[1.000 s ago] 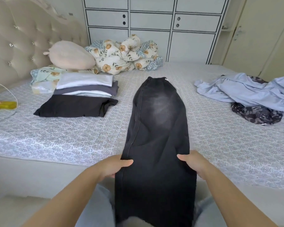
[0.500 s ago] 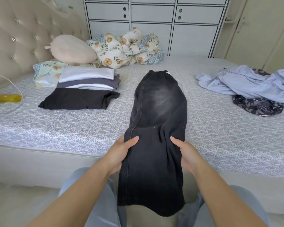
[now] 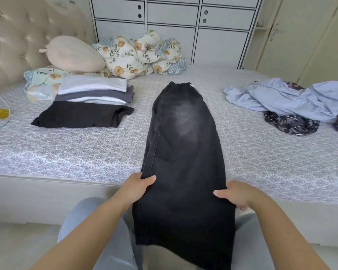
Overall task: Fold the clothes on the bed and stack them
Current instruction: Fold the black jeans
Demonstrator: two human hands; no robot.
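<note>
Head view, near edge first. I see the left hand [image 3: 137,187] pinching the left edge of the black jeans [image 3: 183,152], thumb laid on top of the cloth, fingers tucked under. The right hand [image 3: 235,193] grips the right edge the same way, thumb on top, fingers curled beneath. Both hands sit level with the front edge of the bed [image 3: 76,152]. The jeans lie lengthwise, folded leg on leg; the hems hang off the bed between the person's knees in pale trousers, the waistband points away toward the cupboards.

Farther in, left of the jeans: a folded stack [image 3: 90,102], black piece at the bottom and sticking out forward, grey and white layers above. Right of the jeans, well apart: an unfolded light blue shirt [image 3: 281,98] heaped over a dark patterned garment [image 3: 291,123].

At the head end, a beige plush cushion [image 3: 74,53] rests on a floral pillow, beside a bunched floral quilt [image 3: 141,55]. White cupboards [image 3: 174,22] stand behind.
</note>
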